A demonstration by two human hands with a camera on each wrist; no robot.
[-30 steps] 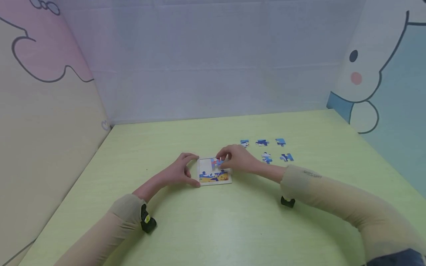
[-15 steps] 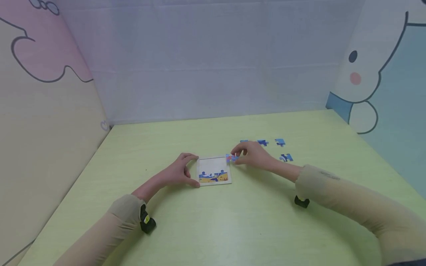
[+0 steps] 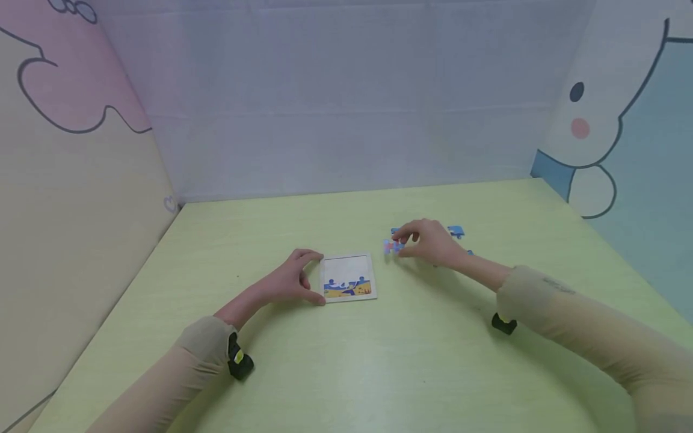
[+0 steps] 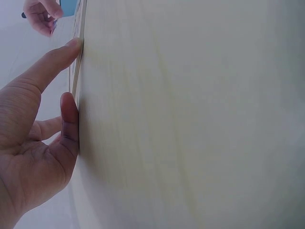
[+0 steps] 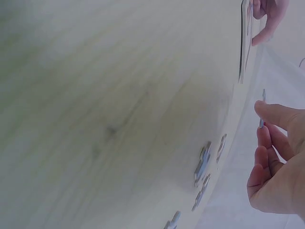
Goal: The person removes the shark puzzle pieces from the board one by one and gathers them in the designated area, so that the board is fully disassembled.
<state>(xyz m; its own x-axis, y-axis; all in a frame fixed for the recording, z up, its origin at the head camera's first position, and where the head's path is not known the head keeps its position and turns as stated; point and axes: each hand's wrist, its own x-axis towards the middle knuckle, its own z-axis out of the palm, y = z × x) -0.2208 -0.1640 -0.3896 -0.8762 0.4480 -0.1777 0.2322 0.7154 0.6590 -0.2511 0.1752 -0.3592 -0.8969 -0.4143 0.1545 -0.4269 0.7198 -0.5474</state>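
My right hand point(image 3: 433, 243) pinches a blue and pink jigsaw piece point(image 3: 390, 246) between thumb and fingers, right of the puzzle tray and above the table. In the right wrist view that piece point(image 5: 263, 95) is seen edge-on. My left hand point(image 3: 289, 279) holds the white square puzzle tray point(image 3: 344, 268) by its left side, with the thumb at the near corner and a finger at the far corner. Joined yellow and blue pieces point(image 3: 348, 287) fill the tray's near part; its far part shows bare white.
Several loose jigsaw pieces lie on the table at the right, partly hidden by my right hand; one blue piece point(image 3: 456, 230) shows beyond it. More loose pieces point(image 5: 202, 162) appear in the right wrist view. A pale wall sheet point(image 3: 346, 150) stands behind the light green table point(image 3: 346, 361).
My right hand has lifted the blue and pink piece away from the tray and carried it right, toward the loose pieces. My left hand stays at the tray's left side.
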